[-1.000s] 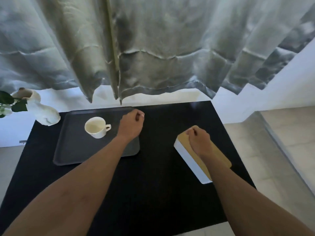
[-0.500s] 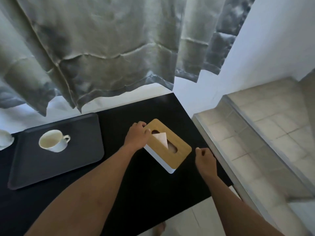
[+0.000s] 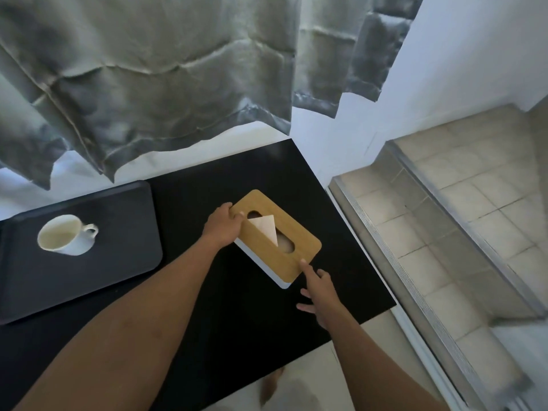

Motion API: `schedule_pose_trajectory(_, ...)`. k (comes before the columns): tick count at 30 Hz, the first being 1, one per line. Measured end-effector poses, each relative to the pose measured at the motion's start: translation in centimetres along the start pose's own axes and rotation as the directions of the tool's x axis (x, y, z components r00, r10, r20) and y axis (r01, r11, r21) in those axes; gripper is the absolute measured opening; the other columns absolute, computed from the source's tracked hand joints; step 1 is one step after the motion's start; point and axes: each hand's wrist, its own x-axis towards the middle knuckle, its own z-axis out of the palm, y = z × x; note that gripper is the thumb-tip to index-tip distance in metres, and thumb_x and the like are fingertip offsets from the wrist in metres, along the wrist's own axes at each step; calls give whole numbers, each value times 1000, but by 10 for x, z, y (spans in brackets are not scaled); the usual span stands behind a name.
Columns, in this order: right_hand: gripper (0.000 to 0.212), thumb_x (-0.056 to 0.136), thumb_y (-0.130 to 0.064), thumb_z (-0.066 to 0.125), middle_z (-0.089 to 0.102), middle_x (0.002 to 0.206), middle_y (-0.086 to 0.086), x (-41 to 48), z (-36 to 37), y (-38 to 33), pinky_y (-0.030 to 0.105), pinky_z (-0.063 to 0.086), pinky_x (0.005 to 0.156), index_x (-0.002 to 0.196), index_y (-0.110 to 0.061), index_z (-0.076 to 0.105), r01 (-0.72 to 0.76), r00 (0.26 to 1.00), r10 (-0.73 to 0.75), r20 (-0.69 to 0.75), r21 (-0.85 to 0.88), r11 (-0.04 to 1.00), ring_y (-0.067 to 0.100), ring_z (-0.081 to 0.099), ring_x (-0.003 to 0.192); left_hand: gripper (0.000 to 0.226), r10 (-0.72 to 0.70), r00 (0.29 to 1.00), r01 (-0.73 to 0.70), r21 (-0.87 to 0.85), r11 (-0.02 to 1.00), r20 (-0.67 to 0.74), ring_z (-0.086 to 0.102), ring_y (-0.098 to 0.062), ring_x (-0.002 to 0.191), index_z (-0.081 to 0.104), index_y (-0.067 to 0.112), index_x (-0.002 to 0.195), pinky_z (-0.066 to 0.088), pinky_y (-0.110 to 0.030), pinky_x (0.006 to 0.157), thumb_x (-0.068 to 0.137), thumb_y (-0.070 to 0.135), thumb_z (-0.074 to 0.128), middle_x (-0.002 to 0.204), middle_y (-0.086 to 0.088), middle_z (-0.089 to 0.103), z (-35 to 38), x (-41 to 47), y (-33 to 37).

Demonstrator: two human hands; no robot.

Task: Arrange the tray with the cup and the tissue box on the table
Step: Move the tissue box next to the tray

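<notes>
Two hands are on the tissue box (image 3: pixel 277 240), which lies at a slant on the black table (image 3: pixel 237 307), well to the right of the dark tray (image 3: pixel 124 277) that carries the white cup (image 3: pixel 63 235). The left hand (image 3: pixel 224 225) is wrapped over the box's far-left end, fingers curled against the bamboo lid (image 3: pixel 299 232) and thumb by the slot. The right hand (image 3: pixel 321 292) is spread loosely, only its forefinger touching the lid's near-right corner; it pinches nothing.

The box looks rigid and probably light, a white shell under a smooth wooden lid that may simply sit loose, so I would hold it by the two short ends of the shell, not by the lid. The tissue (image 3: pixel 267 229) standing out of the slot is soft and would tear or pull free if caught.

The table looks matte black and flat, likely letting the box slide. Beyond the box hangs a creased grey-green curtain (image 3: pixel 166 69) before a white wall (image 3: pixel 459 54); right of the box, past the table's edge, lies a beige tiled floor (image 3: pixel 462 232) with a metal track.
</notes>
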Motion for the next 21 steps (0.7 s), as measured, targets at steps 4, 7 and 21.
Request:
schedule_pose_trajectory(4, 85, 88, -53, 60, 34, 154, 9, 8, 4, 3, 52, 54, 92, 155, -27, 14, -24, 999, 22, 50, 49, 999, 32, 48, 130, 48, -31, 998, 34, -63, 997, 46, 44, -29, 130, 39, 26, 142, 38, -48, 105, 97, 41, 41, 144, -8, 44, 1, 13, -10)
schedule_pose_trajectory(7, 77, 90, -52, 58, 41, 148, 9, 15, 8, 7, 48, 54, 91, 153, -24, 24, 33, 997, -37, 66, 64, 997, 30, 51, 126, 44, -52, 997, 60, -151, 987, 50, 44, -27, 129, 45, 27, 139, 37, -44, 102, 97, 40, 40, 142, -7, 46, 1, 17, -15)
schedule_pose_trajectory(21, 59, 97, -48, 44, 43, 142, 10, 18, 14, -15, 49, 52, 93, 149, -23, 33, 98, 992, -97, 80, -2, 995, 29, 51, 122, 39, -60, 998, 57, -239, 969, -7, 49, -24, 121, 51, 24, 133, 38, -40, 97, 98, 39, 43, 131, -6, 53, -15, -5, -26)
